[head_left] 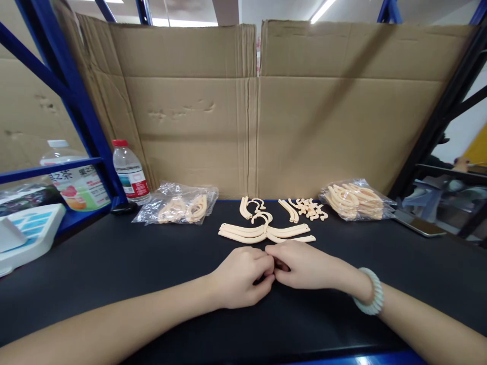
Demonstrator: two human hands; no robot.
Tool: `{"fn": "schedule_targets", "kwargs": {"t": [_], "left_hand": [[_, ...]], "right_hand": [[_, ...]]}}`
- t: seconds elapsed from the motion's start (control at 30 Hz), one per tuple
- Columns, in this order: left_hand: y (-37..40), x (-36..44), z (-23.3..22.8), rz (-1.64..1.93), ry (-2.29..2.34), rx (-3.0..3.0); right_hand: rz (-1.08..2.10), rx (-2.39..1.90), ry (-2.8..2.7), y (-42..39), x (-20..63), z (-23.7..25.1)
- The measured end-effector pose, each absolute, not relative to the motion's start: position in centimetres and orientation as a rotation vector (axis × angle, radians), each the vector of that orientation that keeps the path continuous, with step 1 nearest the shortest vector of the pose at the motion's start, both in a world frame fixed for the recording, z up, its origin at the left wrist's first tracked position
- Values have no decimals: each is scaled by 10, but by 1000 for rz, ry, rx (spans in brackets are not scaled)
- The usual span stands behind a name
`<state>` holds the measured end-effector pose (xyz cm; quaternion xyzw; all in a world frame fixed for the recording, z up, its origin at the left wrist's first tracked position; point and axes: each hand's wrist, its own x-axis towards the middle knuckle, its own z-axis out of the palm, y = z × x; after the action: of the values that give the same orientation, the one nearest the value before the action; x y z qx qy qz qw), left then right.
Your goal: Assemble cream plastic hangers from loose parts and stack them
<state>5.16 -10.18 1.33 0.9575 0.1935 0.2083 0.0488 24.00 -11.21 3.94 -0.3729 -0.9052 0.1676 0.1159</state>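
My left hand (pixel 243 276) and my right hand (pixel 304 263) meet at the fingertips over the black table, both with curled fingers. Whatever they pinch, if anything, is hidden between the fingers. Just beyond them lie cream-coloured plastic hanger arms (pixel 243 234) spread left and right, with hanger hooks (pixel 262 218) standing out at their middle. Farther back are a short hanger arm (pixel 245 208) beside curved hooks (pixel 257 204), more arm pieces (pixel 288 210), and a heap of small hooks (pixel 310 209). A pale beaded bracelet (pixel 371 291) circles my right wrist.
Clear bags of cream hanger parts lie at left (pixel 178 205) and right (pixel 353 200). By the blue frame (pixel 81 121) stand a red-capped bottle (pixel 130 172) and a larger jug (pixel 81 182). A phone (pixel 418 223) rests at the right; cardboard (pixel 190 126) walls the back.
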Motion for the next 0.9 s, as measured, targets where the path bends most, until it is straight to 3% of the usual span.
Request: {"fn": "schedule_targets", "kwargs": {"t": [0.3, 0.9], "left_hand": [[-104, 51, 7, 821, 426, 3088], [-100, 50, 6, 787, 390, 3030]], "right_hand": [[913, -825, -2733, -115, 244, 44], [931, -827, -2721, -113, 246, 43]]}}
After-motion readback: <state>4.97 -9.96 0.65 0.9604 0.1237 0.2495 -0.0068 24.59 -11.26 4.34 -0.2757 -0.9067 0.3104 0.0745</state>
